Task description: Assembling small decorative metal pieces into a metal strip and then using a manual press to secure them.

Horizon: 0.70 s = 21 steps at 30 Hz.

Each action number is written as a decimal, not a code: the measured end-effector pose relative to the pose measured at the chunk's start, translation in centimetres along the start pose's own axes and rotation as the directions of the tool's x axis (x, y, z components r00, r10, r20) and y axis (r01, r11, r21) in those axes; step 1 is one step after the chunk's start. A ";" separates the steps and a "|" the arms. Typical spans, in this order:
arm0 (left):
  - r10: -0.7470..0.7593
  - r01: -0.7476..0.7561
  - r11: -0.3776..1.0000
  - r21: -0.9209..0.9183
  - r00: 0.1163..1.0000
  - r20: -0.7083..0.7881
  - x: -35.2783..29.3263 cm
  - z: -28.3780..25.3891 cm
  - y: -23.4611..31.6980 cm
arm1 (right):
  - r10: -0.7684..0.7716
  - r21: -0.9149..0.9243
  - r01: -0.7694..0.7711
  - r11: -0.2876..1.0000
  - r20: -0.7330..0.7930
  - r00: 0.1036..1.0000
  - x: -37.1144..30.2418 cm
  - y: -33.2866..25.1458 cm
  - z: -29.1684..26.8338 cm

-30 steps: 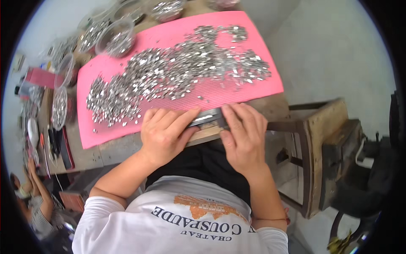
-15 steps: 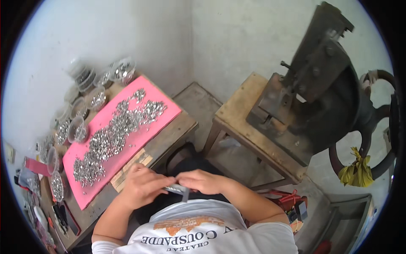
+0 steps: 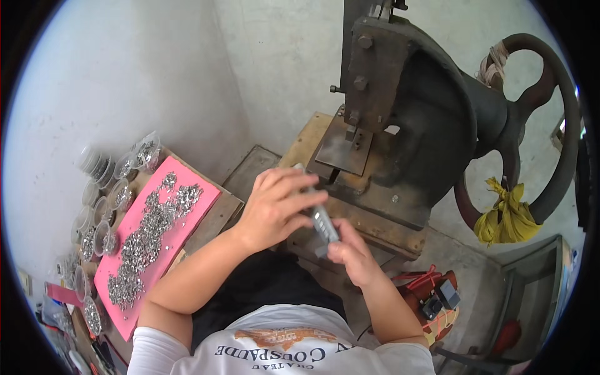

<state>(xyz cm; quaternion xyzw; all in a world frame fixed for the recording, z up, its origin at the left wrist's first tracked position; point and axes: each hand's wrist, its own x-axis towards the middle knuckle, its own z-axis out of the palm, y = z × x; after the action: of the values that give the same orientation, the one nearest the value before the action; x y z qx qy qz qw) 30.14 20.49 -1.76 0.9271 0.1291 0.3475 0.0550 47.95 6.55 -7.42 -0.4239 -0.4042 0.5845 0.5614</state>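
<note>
A narrow grey bar-shaped thing (image 3: 324,224) slants in front of my body, just short of the machine's stand. I cannot make out its exact kind. My right hand (image 3: 356,255) pinches its near end between thumb and fingers. Across its far part reach the spread fingers of my left hand (image 3: 280,206), somewhat blurred; its thumb is hidden, and the far tip of the bar shows past the fingers. Beyond both hands stands a dark metal press (image 3: 400,94), with a flat steel plate (image 3: 340,153) on its bed under the ram.
Left, a pink board (image 3: 200,211) carries many small shiny metal pieces (image 3: 150,231). Clear plastic tubs (image 3: 124,199) line its far side. The press sits on a wooden stand (image 3: 400,244); its big handwheel (image 3: 565,156) has a yellow cloth (image 3: 509,215). A red stool (image 3: 431,294) holds small items, lower right.
My view has swung right toward the press. Both hands have risen away from my lap with the grey bar, and the left hand's fingers have spread.
</note>
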 end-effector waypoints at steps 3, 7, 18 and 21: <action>-0.267 0.257 0.950 -0.175 0.963 -0.032 0.4 2.9 0.1 | -0.077 0.034 0.088 0.996 -0.239 0.968 2.1 0.6 -0.4; -0.302 0.320 0.821 -0.473 0.946 0.115 0.1 5.1 -0.7 | -0.043 0.178 0.130 0.976 -0.423 0.905 4.5 0.7 0.3; -0.258 0.288 0.883 -0.370 0.957 0.130 3.2 8.3 -3.6 | -0.161 -0.339 0.023 0.940 -0.385 0.909 4.6 -0.4 -3.6; -0.279 0.307 0.896 -0.322 0.951 0.130 3.8 9.0 -4.4 | -0.624 -0.790 0.149 0.595 -0.338 0.704 0.3 -4.2 -3.4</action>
<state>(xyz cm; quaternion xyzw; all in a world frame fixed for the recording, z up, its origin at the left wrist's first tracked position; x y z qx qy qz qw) 37.90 25.68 -6.97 0.8870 0.2032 0.3147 0.2701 52.52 6.98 -4.54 -0.6591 -0.4896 0.0740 0.5661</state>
